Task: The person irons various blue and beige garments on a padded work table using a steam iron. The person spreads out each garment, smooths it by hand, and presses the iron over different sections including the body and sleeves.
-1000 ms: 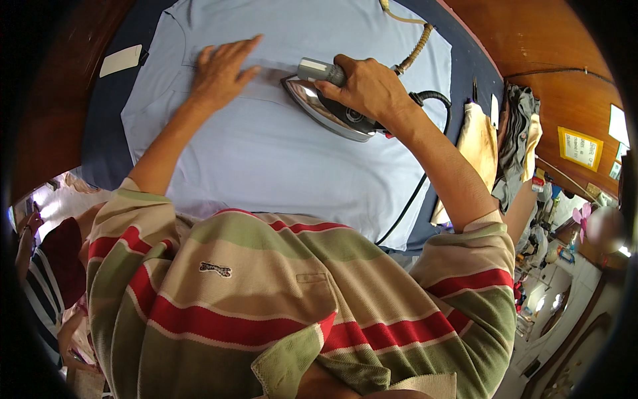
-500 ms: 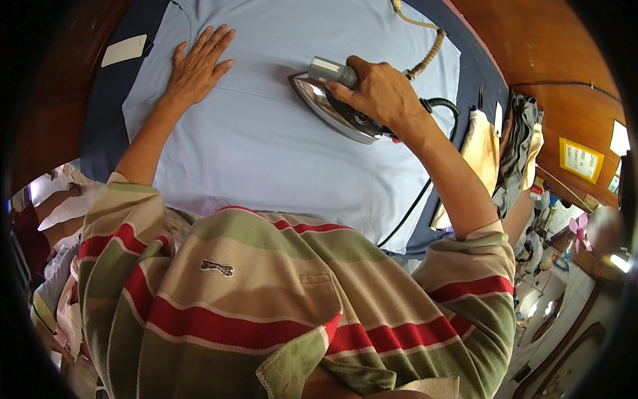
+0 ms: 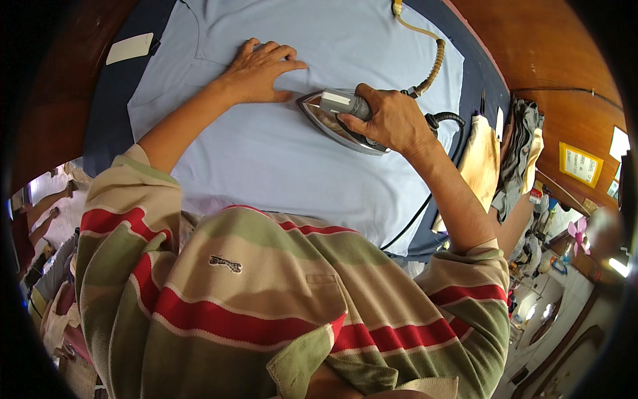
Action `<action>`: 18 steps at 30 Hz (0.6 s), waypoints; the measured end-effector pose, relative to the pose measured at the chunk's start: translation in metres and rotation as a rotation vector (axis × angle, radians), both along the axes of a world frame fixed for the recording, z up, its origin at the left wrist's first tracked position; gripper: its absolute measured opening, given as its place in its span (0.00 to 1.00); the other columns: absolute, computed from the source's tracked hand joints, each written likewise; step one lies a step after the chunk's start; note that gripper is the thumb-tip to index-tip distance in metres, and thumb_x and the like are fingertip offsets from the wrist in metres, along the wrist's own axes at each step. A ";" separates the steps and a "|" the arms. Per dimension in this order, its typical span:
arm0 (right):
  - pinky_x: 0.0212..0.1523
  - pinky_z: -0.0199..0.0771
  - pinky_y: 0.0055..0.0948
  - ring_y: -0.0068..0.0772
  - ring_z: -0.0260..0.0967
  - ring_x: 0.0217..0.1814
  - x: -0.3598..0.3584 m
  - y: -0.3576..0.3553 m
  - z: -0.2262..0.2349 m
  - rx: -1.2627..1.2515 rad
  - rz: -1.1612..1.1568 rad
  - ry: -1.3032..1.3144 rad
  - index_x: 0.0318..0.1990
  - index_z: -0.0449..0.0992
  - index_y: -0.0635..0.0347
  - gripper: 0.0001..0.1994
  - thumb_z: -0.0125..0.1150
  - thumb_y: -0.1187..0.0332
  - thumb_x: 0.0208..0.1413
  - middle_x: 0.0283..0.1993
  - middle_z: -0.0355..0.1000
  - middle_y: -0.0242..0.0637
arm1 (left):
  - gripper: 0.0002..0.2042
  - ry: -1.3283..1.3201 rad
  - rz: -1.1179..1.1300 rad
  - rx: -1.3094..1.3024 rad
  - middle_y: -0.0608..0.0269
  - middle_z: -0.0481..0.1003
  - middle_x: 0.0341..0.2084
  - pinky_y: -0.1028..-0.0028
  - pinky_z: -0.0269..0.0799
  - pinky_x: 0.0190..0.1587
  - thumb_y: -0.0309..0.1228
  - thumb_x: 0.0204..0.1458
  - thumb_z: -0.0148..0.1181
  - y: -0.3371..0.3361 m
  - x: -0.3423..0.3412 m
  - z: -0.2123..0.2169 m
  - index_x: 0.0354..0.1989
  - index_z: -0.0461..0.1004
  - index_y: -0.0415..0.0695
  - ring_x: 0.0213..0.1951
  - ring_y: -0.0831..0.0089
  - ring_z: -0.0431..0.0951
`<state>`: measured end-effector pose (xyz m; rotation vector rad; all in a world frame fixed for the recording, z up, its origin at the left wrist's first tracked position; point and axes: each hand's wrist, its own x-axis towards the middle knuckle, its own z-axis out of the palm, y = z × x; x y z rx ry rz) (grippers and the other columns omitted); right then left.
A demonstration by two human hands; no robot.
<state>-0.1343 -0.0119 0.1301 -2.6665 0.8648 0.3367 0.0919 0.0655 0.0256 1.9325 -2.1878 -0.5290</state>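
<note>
A light-blue garment (image 3: 279, 166) lies spread over a dark navy cloth (image 3: 109, 113). My right hand (image 3: 397, 123) is wrapped around the grey handle of an iron (image 3: 323, 122), which rests on the garment with its tip pointing left. A brownish wrapped hose and a black cord run from the iron's rear. Just left of the iron's tip, my left hand (image 3: 260, 74) lies on the garment, thumb and fingers apart and the fingers slightly bent. Between that hand and the iron is a small gap of cloth.
A white card (image 3: 129, 48) lies on the navy cloth at the far left. Cream cloth (image 3: 475, 166) and dark grey cloth (image 3: 518, 146) hang at the right edge. Wooden panels (image 3: 545, 40) border the surface. The wrapped hose (image 3: 435, 63) curves away at the top right.
My left hand has slid right across the garment, towards the iron, its fingers now more bent. The iron has moved slightly right and nearer to me in my right hand.
</note>
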 end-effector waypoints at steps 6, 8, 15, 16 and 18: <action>0.29 0.74 0.38 0.49 0.73 0.25 0.006 -0.004 -0.002 -0.034 -0.083 -0.057 0.37 0.73 0.62 0.25 0.57 0.46 0.47 0.21 0.73 0.48 | 0.29 -0.021 -0.019 -0.034 0.73 0.62 0.49 0.53 0.43 0.62 0.44 0.39 0.64 0.001 0.003 -0.012 0.55 0.66 0.60 0.55 0.75 0.59; 0.29 0.74 0.38 0.49 0.73 0.25 0.013 -0.003 -0.001 -0.046 -0.102 -0.042 0.37 0.73 0.63 0.25 0.57 0.46 0.48 0.21 0.72 0.49 | 0.31 -0.031 -0.028 0.008 0.72 0.62 0.51 0.52 0.43 0.62 0.44 0.40 0.64 -0.001 0.002 -0.007 0.57 0.64 0.60 0.56 0.75 0.59; 0.30 0.75 0.39 0.49 0.73 0.27 0.027 -0.015 -0.002 -0.020 -0.181 -0.051 0.38 0.74 0.63 0.25 0.54 0.46 0.49 0.22 0.73 0.48 | 0.34 -0.093 0.151 -0.177 0.71 0.56 0.61 0.50 0.40 0.62 0.45 0.46 0.58 0.025 0.035 -0.019 0.63 0.54 0.61 0.62 0.74 0.54; 0.31 0.75 0.39 0.50 0.73 0.27 0.028 -0.014 -0.002 -0.015 -0.185 -0.051 0.37 0.74 0.63 0.25 0.54 0.46 0.50 0.22 0.73 0.49 | 0.33 -0.161 0.179 -0.176 0.72 0.54 0.62 0.50 0.39 0.63 0.46 0.48 0.56 0.038 0.051 -0.027 0.64 0.53 0.61 0.63 0.74 0.52; 0.31 0.74 0.39 0.50 0.73 0.27 0.032 -0.020 -0.004 -0.037 -0.213 -0.067 0.36 0.74 0.63 0.24 0.53 0.46 0.50 0.22 0.73 0.49 | 0.31 -0.297 0.234 -0.183 0.73 0.50 0.65 0.50 0.38 0.63 0.48 0.52 0.51 0.058 0.077 -0.045 0.65 0.51 0.62 0.66 0.74 0.47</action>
